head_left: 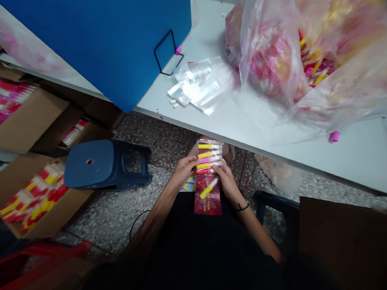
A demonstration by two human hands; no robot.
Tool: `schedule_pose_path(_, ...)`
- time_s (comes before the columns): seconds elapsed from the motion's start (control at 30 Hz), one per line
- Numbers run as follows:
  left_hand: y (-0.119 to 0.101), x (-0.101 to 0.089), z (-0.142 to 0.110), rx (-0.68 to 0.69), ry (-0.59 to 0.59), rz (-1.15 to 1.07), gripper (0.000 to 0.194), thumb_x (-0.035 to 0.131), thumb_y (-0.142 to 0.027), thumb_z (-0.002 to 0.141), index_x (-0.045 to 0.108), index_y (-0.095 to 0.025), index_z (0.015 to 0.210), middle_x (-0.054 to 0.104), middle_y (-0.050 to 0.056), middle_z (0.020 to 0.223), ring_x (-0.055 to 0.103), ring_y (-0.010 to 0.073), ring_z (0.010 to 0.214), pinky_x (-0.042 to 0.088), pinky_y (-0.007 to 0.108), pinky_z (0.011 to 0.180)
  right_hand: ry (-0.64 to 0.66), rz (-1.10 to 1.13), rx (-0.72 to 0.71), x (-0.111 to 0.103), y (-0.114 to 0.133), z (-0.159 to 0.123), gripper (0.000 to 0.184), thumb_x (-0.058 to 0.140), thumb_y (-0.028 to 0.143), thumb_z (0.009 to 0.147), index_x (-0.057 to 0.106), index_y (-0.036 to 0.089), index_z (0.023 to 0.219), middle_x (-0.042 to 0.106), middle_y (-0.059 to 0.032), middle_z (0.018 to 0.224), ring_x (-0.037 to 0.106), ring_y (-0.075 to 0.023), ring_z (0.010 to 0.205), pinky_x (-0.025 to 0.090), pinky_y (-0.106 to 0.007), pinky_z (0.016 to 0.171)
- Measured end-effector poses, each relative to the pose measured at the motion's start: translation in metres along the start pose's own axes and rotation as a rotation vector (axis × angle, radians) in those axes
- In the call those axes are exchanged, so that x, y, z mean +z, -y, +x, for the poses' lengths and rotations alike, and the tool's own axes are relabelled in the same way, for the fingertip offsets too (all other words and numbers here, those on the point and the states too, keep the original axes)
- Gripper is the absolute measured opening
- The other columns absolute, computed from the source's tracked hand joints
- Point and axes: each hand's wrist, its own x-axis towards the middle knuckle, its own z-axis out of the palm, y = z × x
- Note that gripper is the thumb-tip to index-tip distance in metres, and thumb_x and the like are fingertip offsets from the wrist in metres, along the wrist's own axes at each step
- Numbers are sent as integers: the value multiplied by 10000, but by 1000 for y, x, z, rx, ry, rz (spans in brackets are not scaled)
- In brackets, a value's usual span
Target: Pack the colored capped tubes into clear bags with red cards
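Observation:
A clear plastic pouch (210,151) with a red printed lower part lies over my lap. Inside it is a row of several short pens or tubes with yellow, pink and red ends and whitish tips. My left hand (184,169) pinches the pouch's left edge beside the pink one. On the other side, my right hand (227,179) closes on the pouch's right edge, its fingertips over the row. One more yellow pen-like tube (207,191) lies slanted across the red part, its pale end near my right fingers; I cannot tell whether they touch it.
A white table (245,136) stands ahead, with a large plastic bag (270,67) of coloured tubes, flat clear bags (209,83) and a blue board (121,39). To the left are a blue stool (90,164) and a filled carton (59,212). A brown box (343,241) is at right.

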Motion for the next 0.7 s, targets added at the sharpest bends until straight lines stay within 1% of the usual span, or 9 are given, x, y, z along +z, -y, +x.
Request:
schedule_pose_path(0.07, -1, 1, 0, 18, -21, -20, 214, 699, -268, 606, 611, -134, 747, 636, 2, 687, 588, 120, 610, 483, 221, 588, 25, -53, -14, 1, 2, -1, 319, 611, 417, 747, 593, 234, 1007, 664, -1, 972, 604, -202, 921, 457, -328, 872)
schedule_pose_path(0.23, 1, 7, 7, 157, -90, -36, 168, 618, -254, 637, 612, -139, 760, 624, -15, 660, 564, 104, 557, 451, 196, 536, 114, -106, -19, 8, 2, -4, 371, 608, 435, 755, 576, 246, 1073, 653, -8, 1023, 593, -204, 974, 446, -326, 898)
schedule_pose_path(0.3, 3, 8, 7, 195, -128, -29, 137, 623, -268, 655, 585, -144, 701, 590, -30, 603, 533, 88, 510, 423, 182, 501, 117, -74, -8, 10, 0, -4, 365, 606, 433, 757, 578, 242, 1066, 653, -11, 1034, 597, -208, 974, 449, -331, 899)
schedule_pose_path(0.37, 5, 7, 6, 209, -133, -11, 158, 647, -282, 660, 566, -146, 662, 578, -34, 587, 526, 82, 510, 414, 173, 499, 82, -42, 0, 10, -1, -3, 365, 605, 436, 755, 583, 236, 1059, 657, -14, 1041, 604, -212, 961, 457, -336, 889)
schedule_pose_path(0.43, 5, 4, 4, 160, -104, -17, 201, 663, -327, 665, 588, -145, 703, 609, -18, 627, 555, 98, 548, 432, 186, 516, 27, -19, -2, 9, -1, -2, 368, 603, 445, 752, 589, 228, 1049, 664, -15, 1035, 610, -213, 948, 462, -336, 881)
schedule_pose_path(0.5, 5, -1, 1, 51, -44, -29, 265, 673, -362, 663, 621, -139, 795, 647, 11, 690, 594, 128, 599, 460, 213, 540, -20, -2, -16, 7, 0, -1, 368, 599, 454, 752, 591, 225, 1039, 672, -11, 1009, 614, -211, 930, 463, -336, 877)
schedule_pose_path(0.57, 6, -5, -2, -33, 10, -25, 288, 696, -327, 637, 634, -130, 837, 663, 27, 723, 616, 143, 631, 483, 230, 573, -34, -13, -31, 5, 1, -1, 361, 600, 460, 750, 593, 222, 1021, 674, -8, 987, 613, -208, 917, 463, -335, 874)
schedule_pose_path(0.63, 6, -7, -3, -38, 27, -13, 249, 706, -265, 605, 638, -128, 802, 662, 19, 711, 614, 133, 624, 485, 221, 591, -20, -60, -42, 4, 1, -1, 361, 599, 468, 747, 594, 222, 1012, 671, -10, 984, 606, -211, 925, 461, -337, 875)
schedule_pose_path(0.7, 7, -5, -2, 6, 1, -10, 191, 683, -241, 598, 631, -133, 747, 649, 1, 668, 594, 116, 580, 469, 204, 567, 17, -104, -48, 5, 1, -1, 376, 594, 472, 752, 587, 229, 1038, 663, -15, 1008, 596, -217, 953, 456, -341, 887)
